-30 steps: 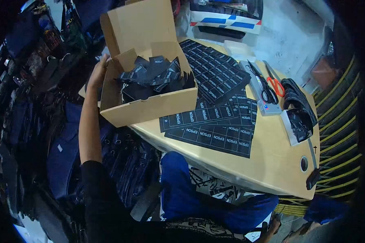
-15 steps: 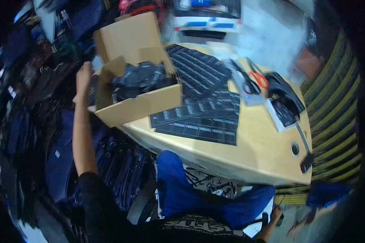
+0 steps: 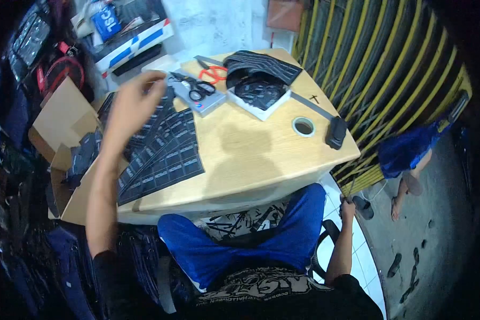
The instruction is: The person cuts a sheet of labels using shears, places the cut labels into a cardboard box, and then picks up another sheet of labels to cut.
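My left hand hangs over the black printed label sheets on the table, slightly blurred. Its fingers are bent, with a gap between thumb and forefinger and nothing visible in it. Low on the right, beside my knee, my right hand is closed around something thin and dark that I cannot make out. Close to my left fingertips, black-handled scissors lie on a grey box. Behind my left forearm stands an open cardboard box of dark pieces, partly covered by the arm.
Orange-handled scissors, a white box with black pieces, a tape roll and a small black device are on the table. A yellow-ribbed shutter stands to the right. Another person's leg shows beyond it.
The view has swung to the right. My left hand has gone from beside the cardboard box to above the label sheets. My right hand has come further into view.
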A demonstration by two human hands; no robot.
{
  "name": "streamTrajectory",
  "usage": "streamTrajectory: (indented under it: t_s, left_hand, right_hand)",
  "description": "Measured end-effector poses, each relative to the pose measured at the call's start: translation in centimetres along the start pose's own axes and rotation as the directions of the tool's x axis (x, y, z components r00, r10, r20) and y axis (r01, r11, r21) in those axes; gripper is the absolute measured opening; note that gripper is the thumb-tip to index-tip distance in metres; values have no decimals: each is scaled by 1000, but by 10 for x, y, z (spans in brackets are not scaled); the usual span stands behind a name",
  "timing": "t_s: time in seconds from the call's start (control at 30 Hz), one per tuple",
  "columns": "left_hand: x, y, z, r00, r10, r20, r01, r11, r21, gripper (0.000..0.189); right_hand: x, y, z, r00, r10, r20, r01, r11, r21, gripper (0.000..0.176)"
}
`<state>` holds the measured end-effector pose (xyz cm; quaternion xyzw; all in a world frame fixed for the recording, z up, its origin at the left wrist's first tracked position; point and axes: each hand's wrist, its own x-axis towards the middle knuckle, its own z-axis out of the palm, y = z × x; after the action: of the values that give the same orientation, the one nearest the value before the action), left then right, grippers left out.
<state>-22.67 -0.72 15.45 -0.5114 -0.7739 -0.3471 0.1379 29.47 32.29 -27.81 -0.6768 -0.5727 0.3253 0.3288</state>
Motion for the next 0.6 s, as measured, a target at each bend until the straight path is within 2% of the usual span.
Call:
streamTrajectory:
  t_s: [0.07,0.13,0.2,0.23,0.27,0.33,0.37,0.4,0.47,0.5,0.57,0.6]
  left_hand:
    - [30,12,46,988,42,147,-33,997,-65,28]
    - [56,10,99,991,35,129,-40,999,37,29]
    - [83,9,136,971,66,230,-70,997,10,34]
    - [88,9,150,970,184,157,-186,983,-8,41]
    - [94,8,164,957,242,161,-233,970,-74,45]
    - [105,2,196,895,446,9,-445,892,81,48]
    - [108,1,205,890,456,11,-456,887,78,48]
    - [108,9,210,880,475,-8,-470,873,130,43]
    - [116,13,218,868,495,-26,-483,856,183,38]
    - [120,11,223,861,508,-14,-500,852,157,31]
    - [122,22,219,857,513,-37,-504,852,145,13]
    - [124,24,217,858,512,-34,-503,852,142,13]
  right_hand:
    - [-14,-25,-5,999,-5,38,6,999,-36,40]
    - [-12,-17,-2,997,34,63,-32,999,-26,39]
    - [1,-1,2,998,48,49,-39,983,-178,47]
    - [-22,-43,-15,976,172,135,-155,980,-128,48]
    - [-17,-35,-14,976,177,130,-162,979,-120,48]
    - [-19,-39,-15,986,146,82,-134,982,-137,48]
    - [-26,-49,-22,953,260,152,-252,965,-75,49]
    - [-18,-34,-17,953,264,148,-256,964,-71,49]
    - [3,15,-2,993,116,33,-111,987,-118,50]
    - [-3,2,-10,986,149,73,-143,987,-80,49]
    - [-3,-2,-11,984,170,58,-167,985,-51,48]
    - [-5,-4,-13,982,184,48,-183,983,-25,48]
